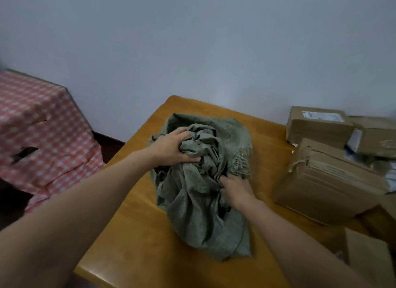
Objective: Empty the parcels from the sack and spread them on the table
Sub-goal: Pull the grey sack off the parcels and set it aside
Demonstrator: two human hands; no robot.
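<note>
The sack (199,202) lies on the middle of the table (132,234); the left hand (173,146) grips its cloth on the far left side; the right hand (235,189) grips a fold on its right side, nearer the person; right of the sack, apart from it, a large parcel (325,185) sits on the table; a far parcel (317,125) lies behind it, by the wall (192,41); a third parcel (377,137) lies just right of that; a near parcel (368,257) lies at the near right edge; a covered stand (42,137) stands left of the table, apart from it.

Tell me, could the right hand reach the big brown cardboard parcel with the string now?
Probably yes. The right hand grips the crumpled grey-green woven sack, and the big brown cardboard parcel lies close beside it, only wooden table between; it must let go first.
</note>
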